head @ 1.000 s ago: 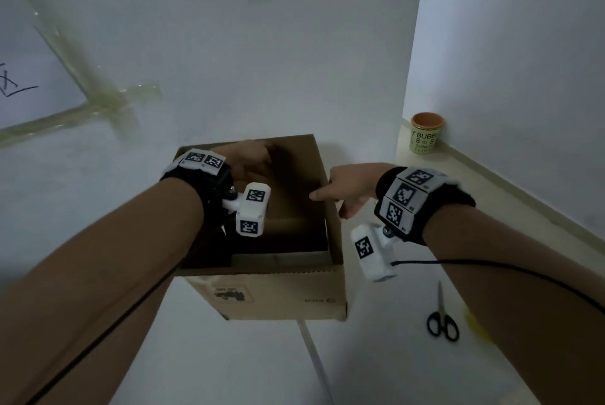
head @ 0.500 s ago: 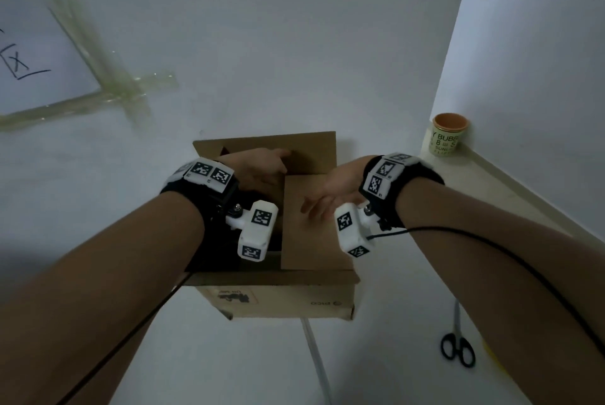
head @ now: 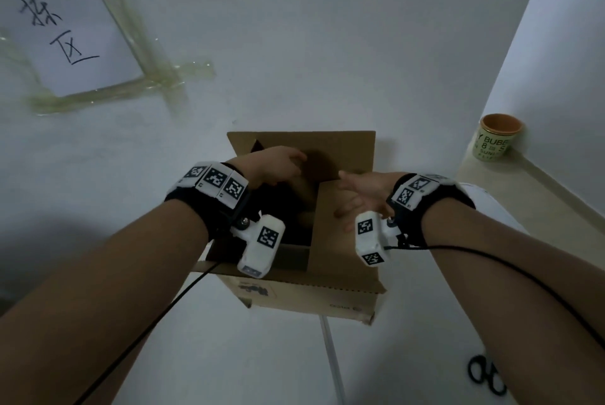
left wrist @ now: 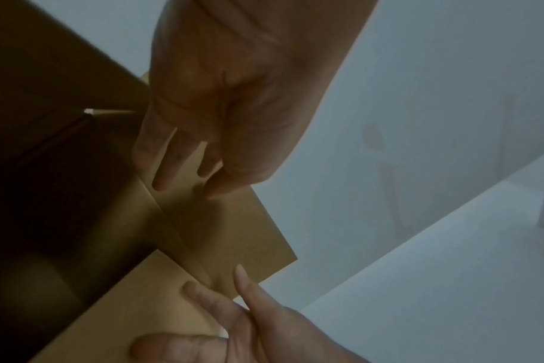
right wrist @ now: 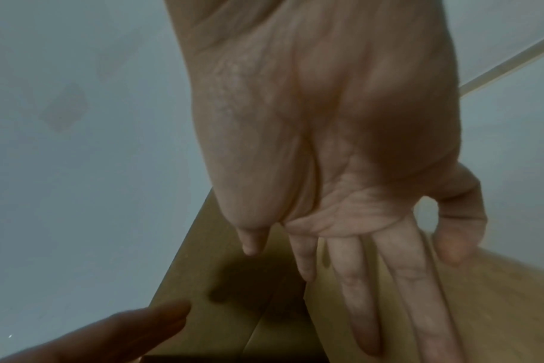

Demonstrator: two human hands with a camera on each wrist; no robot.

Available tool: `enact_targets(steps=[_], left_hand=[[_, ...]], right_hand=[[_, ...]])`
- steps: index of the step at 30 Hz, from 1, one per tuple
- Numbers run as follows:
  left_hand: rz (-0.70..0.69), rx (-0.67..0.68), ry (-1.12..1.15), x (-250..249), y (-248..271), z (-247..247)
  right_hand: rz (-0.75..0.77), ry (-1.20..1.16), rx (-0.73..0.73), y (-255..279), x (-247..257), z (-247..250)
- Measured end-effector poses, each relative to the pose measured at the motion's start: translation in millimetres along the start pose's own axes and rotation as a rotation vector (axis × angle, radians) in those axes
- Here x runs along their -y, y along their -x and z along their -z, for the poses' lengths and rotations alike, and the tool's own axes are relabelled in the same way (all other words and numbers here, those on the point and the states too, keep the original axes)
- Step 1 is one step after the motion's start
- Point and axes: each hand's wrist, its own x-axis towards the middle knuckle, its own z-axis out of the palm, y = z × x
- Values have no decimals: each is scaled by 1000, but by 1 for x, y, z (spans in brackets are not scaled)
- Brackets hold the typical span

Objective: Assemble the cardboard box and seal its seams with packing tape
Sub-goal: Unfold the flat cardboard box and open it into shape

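A brown cardboard box (head: 327, 300) stands open-topped on the white surface. Its right flap (head: 330, 241) is folded down over the opening, and my right hand (head: 357, 195) lies flat on it with straight fingers (right wrist: 357, 307). My left hand (head: 278, 165) reaches over the dark opening, and its extended fingers (left wrist: 162, 176) touch the far flap (head: 343, 149) near where the two flaps meet. In the left wrist view the right hand (left wrist: 233, 319) rests on the right flap's corner. The left side of the box is hidden behind my left wrist. No tape is in view.
Black scissors (head: 487, 378) lie on the surface at the lower right. A green paper cup (head: 496, 139) stands on the beige ledge (head: 523, 195) by the right wall. A taped-down sheet with writing (head: 65, 28) lies far left.
My right hand has pushed the right flap from upright down over the opening and now lies flat on it. The left hand has stayed at the far flap.
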Motion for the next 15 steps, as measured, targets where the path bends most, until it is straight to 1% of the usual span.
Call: enact_targets(steps=[3,5,8,11,13,15], left_hand=[[-51,-134,-198,9,11,12],[-46,-169,-227,18,16,17],[-9,-194,-182,31,21,22],[37,-165,-129,35,27,23],[36,-158,-41,37,30,23],[28,-227,53,40,35,26]], right_hand=[[-30,-24,10,4,1,-1],[-24,-22,15,4,2,-3],[-3,14,5,5,2,-7],[5,4,-24,3,0,-7],[6,-10,-47,1,-2,-6],[17,-8,-69,3,-2,-8]])
